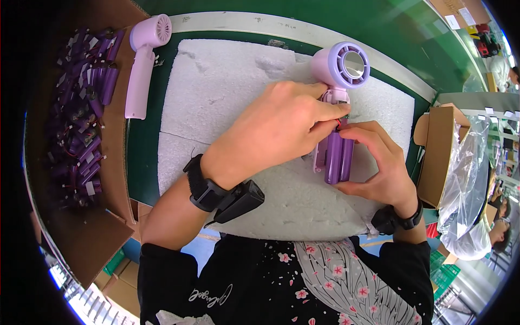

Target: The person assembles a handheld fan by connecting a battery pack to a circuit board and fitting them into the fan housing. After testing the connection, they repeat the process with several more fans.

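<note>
A pink and lilac handheld fan (pixel 342 65) lies on a white foam pad with its handle opened up. Across the top of that handle reaches my left hand (pixel 287 116), its fingers pinched together at a thin red wire by the fan's neck. A purple battery pack (pixel 338 157) of two cylinders sits along the opened handle, partly over the pink shell (pixel 320 154). My right hand (pixel 382 162) grips the pack between thumb at its lower end and fingers at its upper end. Fingertips hide part of the wiring.
The foam pad (pixel 216 92) rests on a green bench. A carton (pixel 111 179) full of purple battery packs (pixel 81 130) stands on the left, beside another pink fan (pixel 142 76). At the right is an open carton (pixel 436 157) with clear plastic (pixel 466 179). People sit farther right.
</note>
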`<state>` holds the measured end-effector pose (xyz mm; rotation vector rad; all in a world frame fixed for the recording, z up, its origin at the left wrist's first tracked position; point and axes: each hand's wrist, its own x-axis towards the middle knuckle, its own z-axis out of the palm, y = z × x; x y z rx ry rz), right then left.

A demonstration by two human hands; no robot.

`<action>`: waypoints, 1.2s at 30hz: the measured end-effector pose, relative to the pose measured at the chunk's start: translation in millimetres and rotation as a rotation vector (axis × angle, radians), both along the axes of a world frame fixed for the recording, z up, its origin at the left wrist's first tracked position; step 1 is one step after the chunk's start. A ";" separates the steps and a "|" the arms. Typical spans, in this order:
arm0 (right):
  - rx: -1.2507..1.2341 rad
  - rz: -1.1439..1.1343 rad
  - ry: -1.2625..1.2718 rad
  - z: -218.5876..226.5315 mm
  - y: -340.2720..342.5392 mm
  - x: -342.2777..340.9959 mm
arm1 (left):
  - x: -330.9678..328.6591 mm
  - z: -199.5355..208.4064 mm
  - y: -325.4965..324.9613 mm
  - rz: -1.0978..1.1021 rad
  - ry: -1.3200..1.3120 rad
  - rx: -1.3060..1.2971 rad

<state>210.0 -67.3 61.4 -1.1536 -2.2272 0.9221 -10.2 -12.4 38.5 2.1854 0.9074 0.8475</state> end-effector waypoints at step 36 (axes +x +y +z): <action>-0.020 -0.258 0.045 -10.1 -13.0 -18.2 | -3.7 2.1 5.9 -0.085 -0.092 -0.213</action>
